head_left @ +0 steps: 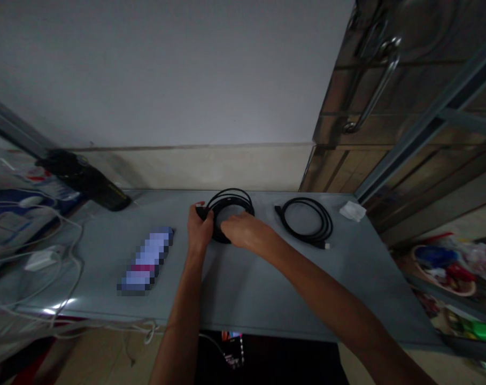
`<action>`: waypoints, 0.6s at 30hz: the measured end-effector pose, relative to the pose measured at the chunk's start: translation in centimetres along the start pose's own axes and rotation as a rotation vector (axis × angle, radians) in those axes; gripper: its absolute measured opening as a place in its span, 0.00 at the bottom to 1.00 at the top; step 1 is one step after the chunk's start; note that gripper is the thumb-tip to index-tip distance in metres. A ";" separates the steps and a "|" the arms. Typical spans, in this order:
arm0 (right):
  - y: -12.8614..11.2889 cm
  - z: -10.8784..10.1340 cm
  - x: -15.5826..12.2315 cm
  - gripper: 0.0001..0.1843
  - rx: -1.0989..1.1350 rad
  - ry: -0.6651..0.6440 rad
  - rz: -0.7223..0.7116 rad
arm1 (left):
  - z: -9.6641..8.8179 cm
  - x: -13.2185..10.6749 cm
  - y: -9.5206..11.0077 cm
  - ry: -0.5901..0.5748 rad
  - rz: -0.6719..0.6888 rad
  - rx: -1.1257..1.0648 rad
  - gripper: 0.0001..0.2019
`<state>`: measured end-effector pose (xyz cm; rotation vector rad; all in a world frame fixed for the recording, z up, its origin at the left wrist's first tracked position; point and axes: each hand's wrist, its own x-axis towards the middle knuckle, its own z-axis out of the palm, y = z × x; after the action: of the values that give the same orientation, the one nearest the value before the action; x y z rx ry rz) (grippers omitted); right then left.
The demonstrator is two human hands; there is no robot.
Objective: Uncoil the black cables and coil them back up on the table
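Note:
A coiled black cable (230, 200) lies on the grey table (267, 283) near its far edge. My left hand (198, 230) grips the coil's left side, fingers wrapped round the strands and a plug end. My right hand (245, 232) rests on the coil's lower part, fingers curled over the strands. A second coiled black cable (307, 220) with a light-tipped plug lies apart to the right, untouched.
A blurred-out oblong object (146, 261) lies left of my hands. A black cylinder (90, 182) leans at the back left beside white cords (46, 251). A small white packet (352, 210) sits at the right corner. A wooden door (407, 107) and clutter stand to the right.

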<state>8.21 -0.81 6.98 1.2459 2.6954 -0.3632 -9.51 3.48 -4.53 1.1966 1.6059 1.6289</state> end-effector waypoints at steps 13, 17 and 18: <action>-0.7 1.9 2.0 0.32 -0.036 0.020 0.043 | 0.1 0.5 -2.6 -0.111 0.158 0.334 0.37; -0.6 2.0 2.5 0.32 -0.046 -0.015 0.025 | 0.1 0.6 -3.2 -0.124 0.207 0.377 0.33; -0.5 1.9 2.5 0.29 -0.051 -0.005 0.016 | 0.1 0.7 -3.3 -0.125 0.213 0.387 0.33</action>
<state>6.25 0.15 4.62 1.2499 2.6718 -0.2924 -10.36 4.58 -7.63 1.6820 1.8157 1.3667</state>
